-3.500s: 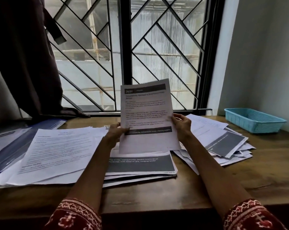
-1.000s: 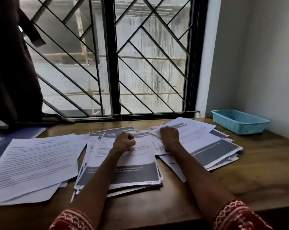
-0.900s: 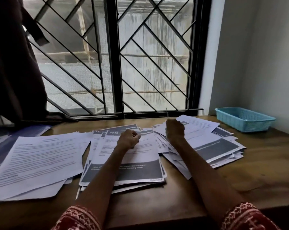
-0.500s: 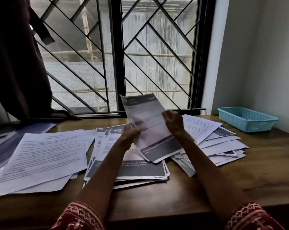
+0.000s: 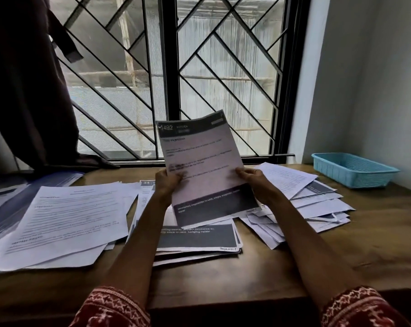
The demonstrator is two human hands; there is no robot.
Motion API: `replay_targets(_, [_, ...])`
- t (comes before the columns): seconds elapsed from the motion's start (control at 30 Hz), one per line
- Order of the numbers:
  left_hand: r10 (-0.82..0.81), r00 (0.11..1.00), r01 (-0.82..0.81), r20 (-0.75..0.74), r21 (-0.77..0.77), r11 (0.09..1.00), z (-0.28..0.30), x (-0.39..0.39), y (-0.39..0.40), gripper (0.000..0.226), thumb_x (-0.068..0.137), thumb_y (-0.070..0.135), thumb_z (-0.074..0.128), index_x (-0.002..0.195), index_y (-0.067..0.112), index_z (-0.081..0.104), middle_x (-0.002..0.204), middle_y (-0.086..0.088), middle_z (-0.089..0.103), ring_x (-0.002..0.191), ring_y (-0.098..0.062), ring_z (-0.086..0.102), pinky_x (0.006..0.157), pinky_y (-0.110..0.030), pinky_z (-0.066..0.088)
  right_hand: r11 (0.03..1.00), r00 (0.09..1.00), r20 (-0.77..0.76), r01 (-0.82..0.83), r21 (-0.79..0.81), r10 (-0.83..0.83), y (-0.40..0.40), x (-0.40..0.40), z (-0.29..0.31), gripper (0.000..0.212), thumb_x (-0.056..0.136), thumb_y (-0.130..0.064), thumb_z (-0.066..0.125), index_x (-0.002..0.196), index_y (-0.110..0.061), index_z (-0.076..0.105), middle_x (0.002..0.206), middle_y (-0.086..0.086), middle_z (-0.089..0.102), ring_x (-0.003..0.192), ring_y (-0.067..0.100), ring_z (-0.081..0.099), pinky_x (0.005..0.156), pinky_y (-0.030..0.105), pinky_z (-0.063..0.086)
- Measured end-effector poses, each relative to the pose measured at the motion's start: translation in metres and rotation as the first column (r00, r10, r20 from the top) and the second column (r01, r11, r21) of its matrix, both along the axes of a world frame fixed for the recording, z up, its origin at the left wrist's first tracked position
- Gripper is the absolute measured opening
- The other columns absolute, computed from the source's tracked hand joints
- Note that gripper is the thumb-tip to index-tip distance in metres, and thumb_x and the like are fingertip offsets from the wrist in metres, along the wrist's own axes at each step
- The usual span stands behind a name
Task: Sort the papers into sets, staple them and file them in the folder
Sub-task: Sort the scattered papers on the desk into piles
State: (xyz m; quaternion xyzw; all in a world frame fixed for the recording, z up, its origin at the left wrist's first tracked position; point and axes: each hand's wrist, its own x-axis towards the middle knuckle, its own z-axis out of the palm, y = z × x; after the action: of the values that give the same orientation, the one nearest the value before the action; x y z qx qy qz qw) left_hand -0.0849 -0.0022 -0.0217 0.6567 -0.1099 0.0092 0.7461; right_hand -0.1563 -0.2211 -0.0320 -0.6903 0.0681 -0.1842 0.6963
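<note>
**Both hands hold one printed sheet up over the sorted piles**

Sheet (image 5: 201,166) is held upright in portrait, long axis running up-down, top edge tipped a bit to the person's left and leaning away toward the window (image 5: 166,74). Printed face toward the camera. Dark header band at top reads "1492"; the smaller words beside it are too blurred. Title line below starts with something like "Vegetables", not sure. Dark footer band at bottom has white text, partly readable: "Unwashed vegetables...". Body text unreadable.

Left hand (image 5: 168,182) grips the sheet's left edge near mid-height, fingers curled behind, thumb on the front. Right hand (image 5: 254,179) pinches the right edge at about the same height, thumb on front.

Directly below the hands: middle stack (image 5: 197,239) of the same dark-banded pages, flat on the wooden table (image 5: 294,267), top page footer reads "...block or rack, hanging holder". A page peeking out left of the left hand shows "34". Left of the left hand: pile of plain text pages (image 5: 70,220), writing too small. Further left, a blue folder (image 5: 15,201) partly under them. Right of the right hand: loose fanned pile (image 5: 313,199). Beyond it to the right, a light-blue plastic basket (image 5: 353,172) near the wall.
</note>
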Motion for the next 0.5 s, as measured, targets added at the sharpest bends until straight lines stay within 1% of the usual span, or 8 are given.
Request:
replay_targets(0.07, [0.035, 0.999, -0.035, 0.015, -0.004, 0.999, -0.002, 0.005, 0.001, 0.035, 0.083, -0.002, 0.064, 0.116, -0.011, 0.056, 0.117, -0.025, 0.059, 0.068, -0.016, 0.055, 0.058, -0.025, 0.053, 1.0, 1.0, 0.02, 0.002, 0.022, -0.003, 0.004, 0.0, 0.001, 0.034, 0.093, -0.015, 0.054, 0.122, 0.003, 0.056, 0.094, 0.005, 0.064, 0.086, 0.017, 0.061, 0.089, 0.026, 0.047])
replay_targets(0.17, [0.072, 0.997, -0.072, 0.033, 0.016, 0.997, -0.002, 0.009, 0.001, 0.037, 0.084, 0.002, 0.064, 0.119, -0.007, 0.055, 0.121, -0.024, 0.059, 0.092, -0.03, 0.06, 0.08, -0.037, 0.05, 1.0, 1.0, 0.022, 0.005, 0.03, -0.005, 0.003, 0.001, 0.004, 0.034, 0.093, -0.015, 0.054, 0.122, 0.003, 0.056, 0.094, 0.005, 0.064, 0.086, 0.017, 0.06, 0.087, 0.026, 0.048])
replay_targets(0.23, [0.145, 0.985, -0.158, 0.094, 0.143, 0.977, -0.001, 0.012, 0.004, 0.039, 0.084, 0.006, 0.065, 0.121, -0.002, 0.055, 0.123, -0.02, 0.059, 0.106, -0.034, 0.059, 0.088, -0.038, 0.049, 1.0, 1.0, 0.003, -0.01, 0.005, 0.01, 0.006, 0.003, 0.006, 0.031, 0.096, -0.013, 0.049, 0.122, 0.003, 0.055, 0.093, 0.004, 0.063, 0.082, 0.015, 0.059, 0.077, 0.021, 0.05])
replay_targets(0.27, [0.17, 0.976, -0.201, 0.137, 0.262, 0.944, -0.002, 0.013, 0.008, 0.041, 0.084, 0.008, 0.065, 0.122, 0.002, 0.054, 0.124, -0.018, 0.059, 0.11, -0.035, 0.057, 0.091, -0.038, 0.047, 1.0, 1.0, -0.003, -0.017, -0.002, 0.017, 0.01, 0.004, 0.009, 0.029, 0.097, -0.011, 0.046, 0.121, 0.002, 0.055, 0.091, 0.004, 0.061, 0.079, 0.014, 0.058, 0.07, 0.018, 0.049])
replay_targets(0.33, [0.176, 0.966, -0.251, 0.188, 0.537, 0.805, -0.007, 0.015, 0.017, 0.042, 0.085, 0.011, 0.064, 0.124, 0.004, 0.052, 0.126, -0.017, 0.057, 0.114, -0.035, 0.054, 0.094, -0.038, 0.044, 1.0, 0.999, -0.04, -0.016, -0.015, 0.015, 0.017, 0.006, 0.012, 0.023, 0.098, -0.008, 0.044, 0.119, -0.004, 0.053, 0.086, 0.004, 0.059, 0.071, 0.013, 0.057, 0.059, 0.017, 0.049])
replay_targets(0.4, [0.18, 0.967, -0.254, 0.181, 0.747, 0.614, -0.015, 0.013, 0.024, 0.04, 0.088, 0.011, 0.057, 0.127, 0.003, 0.049, 0.13, -0.019, 0.053, 0.119, -0.036, 0.05, 0.098, -0.04, 0.041, 0.999, 0.996, -0.08, 0.03, -0.021, -0.032, 0.021, 0.005, 0.011, 0.022, 0.096, -0.007, 0.048, 0.117, -0.011, 0.045, 0.087, 0.009, 0.059, 0.068, 0.018, 0.058, 0.053, 0.023, 0.052])
replay_targets(0.43, [0.2, 0.965, -0.255, 0.172, 0.804, 0.538, -0.017, 0.012, 0.025, 0.038, 0.091, 0.01, 0.051, 0.128, 0.0, 0.048, 0.131, -0.02, 0.051, 0.121, -0.036, 0.048, 0.099, -0.04, 0.04, 0.994, 0.99, -0.099, 0.097, -0.053, -0.102, 0.018, 0.007, 0.007, 0.029, 0.094, -0.005, 0.051, 0.12, -0.011, 0.043, 0.093, 0.014, 0.06, 0.07, 0.022, 0.06, 0.056, 0.029, 0.055])
replay_targets(0.5, [0.264, 0.952, -0.267, 0.158, 0.851, 0.453, -0.019, 0.011, 0.022, 0.038, 0.095, 0.009, 0.042, 0.131, -0.002, 0.045, 0.133, -0.022, 0.047, 0.124, -0.037, 0.044, 0.099, -0.04, 0.038, 0.921, 0.943, -0.116, 0.271, -0.28, -0.312, 0.009, 0.008, 0.0, 0.039, 0.088, -0.004, 0.056, 0.126, -0.006, 0.048, 0.11, 0.019, 0.061, 0.084, 0.03, 0.063, 0.072, 0.039, 0.057])
